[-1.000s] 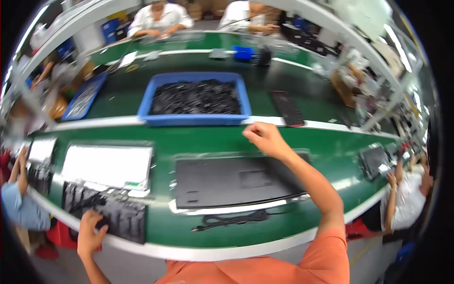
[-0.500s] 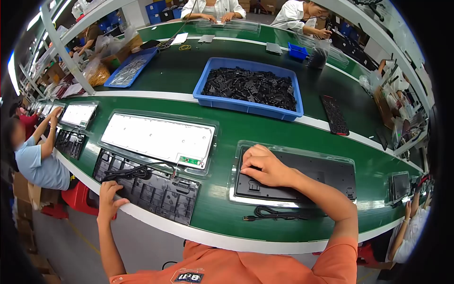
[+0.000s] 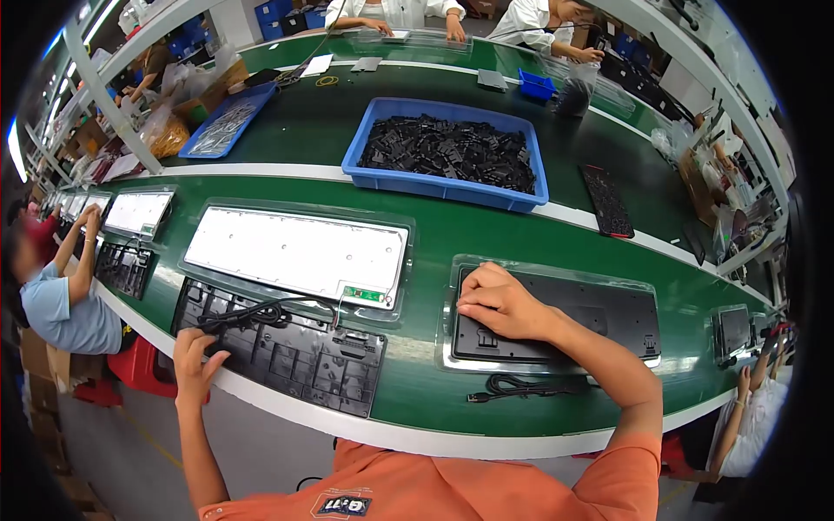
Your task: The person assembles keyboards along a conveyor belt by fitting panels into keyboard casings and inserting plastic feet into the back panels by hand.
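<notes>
My right hand [image 3: 508, 306] rests on the left part of an upside-down black keyboard [image 3: 599, 306], which lies in a clear plastic tray. Its fingers are curled together against the back; anything between them is hidden. A coiled black USB cable [image 3: 521, 388] lies just below this keyboard. At the bench edge, my left hand [image 3: 196, 365] is by the left end of an open black keyboard shell [image 3: 304, 365], thumb apart from the fingers and nothing visible in it. Another black cable [image 3: 261, 313] is bundled on that shell. Behind it lies a white keyboard panel [image 3: 291, 252] with a green circuit board [image 3: 363, 295].
A blue bin [image 3: 443, 181] full of small black plastic parts stands beyond the white rail [image 3: 261, 171]. A blue tray [image 3: 228, 122] of metallic pieces is farther left. Co-workers sit at left, right and across. A dark speckled strip [image 3: 606, 200] lies right of the bin.
Both keyboards and the loose cable have shifted right along the green surface relative to the bin. My right hand has moved right with its keyboard, still curled. My left hand has barely moved.
</notes>
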The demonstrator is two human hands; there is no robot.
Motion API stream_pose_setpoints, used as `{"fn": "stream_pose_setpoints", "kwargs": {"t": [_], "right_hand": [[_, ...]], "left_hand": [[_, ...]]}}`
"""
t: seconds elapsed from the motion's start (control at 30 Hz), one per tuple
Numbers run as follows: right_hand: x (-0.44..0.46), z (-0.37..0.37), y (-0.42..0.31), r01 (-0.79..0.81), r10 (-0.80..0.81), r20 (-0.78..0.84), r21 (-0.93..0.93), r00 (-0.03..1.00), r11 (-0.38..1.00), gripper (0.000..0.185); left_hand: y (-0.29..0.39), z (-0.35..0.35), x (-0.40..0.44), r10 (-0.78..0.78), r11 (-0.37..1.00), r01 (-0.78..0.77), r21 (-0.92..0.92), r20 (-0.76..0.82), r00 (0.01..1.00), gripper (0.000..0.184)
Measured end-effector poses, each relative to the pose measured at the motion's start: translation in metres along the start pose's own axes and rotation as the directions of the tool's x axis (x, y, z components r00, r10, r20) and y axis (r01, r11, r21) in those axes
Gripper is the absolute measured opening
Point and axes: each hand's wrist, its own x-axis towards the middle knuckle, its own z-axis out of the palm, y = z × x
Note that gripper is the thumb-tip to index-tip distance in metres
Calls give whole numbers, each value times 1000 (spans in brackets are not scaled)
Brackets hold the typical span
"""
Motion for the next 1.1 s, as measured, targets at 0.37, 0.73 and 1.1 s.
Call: {"fn": "stream_pose_setpoints", "kwargs": {"t": [0.37,0.73,1.1], "right_hand": [[4,-30,-16,-140,150,-254,54,956,989,13],[43,-26,-46,-61,61,22,17,998,998,14],[57,-4,-49,9,-12,307,9,952,1000,19]], "left_hand": [[22,0,16,205,966,-225,129,147,968,40],[77,-28,22,195,980,-195,-39,385,902,39],[97,-22,29,151,989,-150,8,-38,988,36]]}}
